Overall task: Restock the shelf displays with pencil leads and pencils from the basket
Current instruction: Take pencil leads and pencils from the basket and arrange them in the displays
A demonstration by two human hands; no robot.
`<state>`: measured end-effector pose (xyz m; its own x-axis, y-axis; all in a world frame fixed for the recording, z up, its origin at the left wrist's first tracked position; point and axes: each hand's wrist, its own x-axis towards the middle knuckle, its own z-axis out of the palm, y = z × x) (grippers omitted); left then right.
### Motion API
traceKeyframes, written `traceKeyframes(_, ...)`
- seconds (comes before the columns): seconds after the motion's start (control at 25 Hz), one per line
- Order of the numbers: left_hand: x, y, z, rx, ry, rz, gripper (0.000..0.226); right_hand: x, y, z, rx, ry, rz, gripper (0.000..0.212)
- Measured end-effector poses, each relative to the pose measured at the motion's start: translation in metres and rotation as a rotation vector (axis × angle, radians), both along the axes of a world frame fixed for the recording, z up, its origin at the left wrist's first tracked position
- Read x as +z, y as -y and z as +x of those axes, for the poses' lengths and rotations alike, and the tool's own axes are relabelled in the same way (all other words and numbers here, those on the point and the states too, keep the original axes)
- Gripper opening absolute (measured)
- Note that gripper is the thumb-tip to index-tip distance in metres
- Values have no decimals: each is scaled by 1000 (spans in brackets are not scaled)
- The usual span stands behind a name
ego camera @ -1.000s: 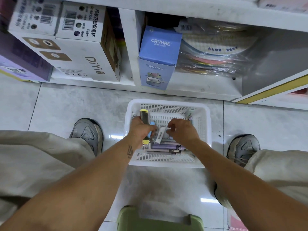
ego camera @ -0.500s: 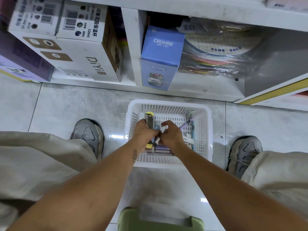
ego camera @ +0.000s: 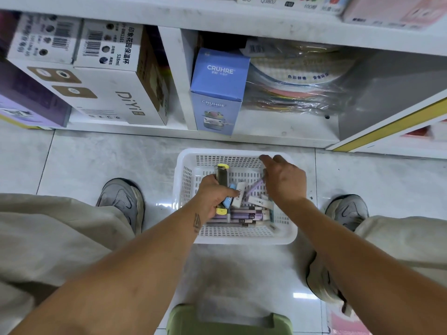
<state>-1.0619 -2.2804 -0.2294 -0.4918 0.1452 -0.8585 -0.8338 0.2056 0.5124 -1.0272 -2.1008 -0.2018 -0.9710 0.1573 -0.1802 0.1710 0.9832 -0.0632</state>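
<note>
Left hand (ego camera: pixel 212 193) already gripping bundle: dark yellow-capped lead case (ego camera: pixel 222 176) plus blue and white packs, long axis pointing away toward shelf. White mesh plastic basket (ego camera: pixel 186 180) on floor tile. Purple pencils (ego camera: pixel 244 216) lie crosswise, just under right hand (ego camera: pixel 284 182), fingers loose, holding nothing. Right hand nearer, imo.

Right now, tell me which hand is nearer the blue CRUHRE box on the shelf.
Right. The right hand reaches over the basket's far right corner, just below the blue CRUHRE box. The left hand sits lower, mid-basket, gripping lead cases.
</note>
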Motion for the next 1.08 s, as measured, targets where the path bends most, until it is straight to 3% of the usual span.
traceKeyframes(0.16,-4,1,1,26,17,5,49,-1,-7,-12,61,184,204,37)
traceKeyframes(0.32,-6,0,4,30,27,25,42,-8,-9,-5,76,156,163,19)
traceKeyframes(0.48,20,2,-5,-28,-1,52,43,4,-18,-10,-65,25,-128,3)
traceKeyframes(0.6,58,5,-19,-112,-32,101,51,43,-33,-22,-370,118,-768,7)
traceKeyframes(0.68,93,7,-29,-187,-82,131,53,82,-42,-24,-429,154,-1072,15)
traceKeyframes(0.8,159,6,-44,-274,-171,154,49,144,-49,-22,-362,164,-1175,18)
traceKeyframes(1.08,308,11,-48,-473,-315,156,29,275,-54,-6,-126,22,-1196,16)
